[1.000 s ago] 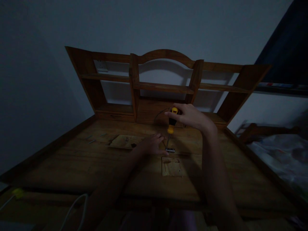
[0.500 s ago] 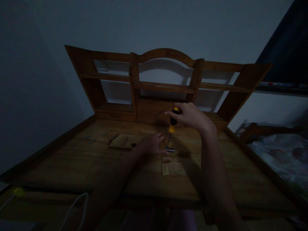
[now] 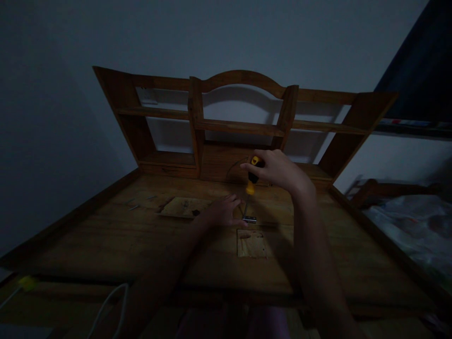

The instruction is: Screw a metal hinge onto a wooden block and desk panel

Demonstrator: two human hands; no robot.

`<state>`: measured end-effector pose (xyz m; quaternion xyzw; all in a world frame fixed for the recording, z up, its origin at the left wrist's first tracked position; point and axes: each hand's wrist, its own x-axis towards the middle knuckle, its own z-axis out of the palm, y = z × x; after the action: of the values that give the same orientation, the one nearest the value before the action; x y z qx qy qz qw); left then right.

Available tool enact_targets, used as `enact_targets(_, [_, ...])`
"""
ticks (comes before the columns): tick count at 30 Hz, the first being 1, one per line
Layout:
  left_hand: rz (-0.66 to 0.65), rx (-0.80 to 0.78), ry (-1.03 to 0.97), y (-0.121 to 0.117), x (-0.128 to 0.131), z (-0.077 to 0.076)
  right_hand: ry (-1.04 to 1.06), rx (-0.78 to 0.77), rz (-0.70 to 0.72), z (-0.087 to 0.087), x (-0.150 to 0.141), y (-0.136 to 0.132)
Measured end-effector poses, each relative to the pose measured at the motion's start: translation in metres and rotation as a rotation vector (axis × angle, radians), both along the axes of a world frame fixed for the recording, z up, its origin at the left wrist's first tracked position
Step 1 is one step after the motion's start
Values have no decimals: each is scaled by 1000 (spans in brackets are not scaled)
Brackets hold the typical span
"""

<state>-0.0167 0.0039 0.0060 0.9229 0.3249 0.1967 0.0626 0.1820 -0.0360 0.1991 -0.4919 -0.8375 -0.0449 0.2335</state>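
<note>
My right hand (image 3: 273,169) is wrapped round the yellow-and-black handle of a screwdriver (image 3: 250,187). The shaft slants down, and its tip meets the left end of a small shiny metal fitting (image 3: 249,219) on the wooden desk. Flat on the desktop, my left hand (image 3: 226,211) has its fingers stretched out and its thumb apart. The thumb tip lies close to the fitting's left end; whether it presses on it I cannot tell. Just in front of the fitting lies a square piece of thin wood (image 3: 251,244). A longer wood piece (image 3: 183,207) is partly behind my left hand.
Several thin metal pieces (image 3: 134,207) are scattered on the desktop's left. A wooden shelf unit (image 3: 240,125) stands along the back against the wall. At the lower left are a white cable (image 3: 124,301) and a yellow object (image 3: 27,282). The room is dim.
The screwdriver handle has turned slightly in my right hand, its top leaning a little further left. My left hand and the fitting keep their places; the view shifts very slightly.
</note>
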Motion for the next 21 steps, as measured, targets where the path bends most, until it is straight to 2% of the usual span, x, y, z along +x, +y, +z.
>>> enact_targets(7, [-12, 10, -3, -3, 0, 2, 75, -134, 214, 7, 9, -4])
enact_targets(9, [-12, 13, -14, -3, 0, 1, 66, -120, 197, 6, 7, -2])
enact_targets(14, [-19, -5, -61, -1, 1, -1, 8, 15, -33, -2, 1, 4])
enact_targets(16, [-27, -15, -65, -2, 0, 0, 16, -3, -15, -2, 1, 4])
enact_targets(21, [-14, -16, -34, -5, 0, 4, 92, -88, 161, 5, 3, -2])
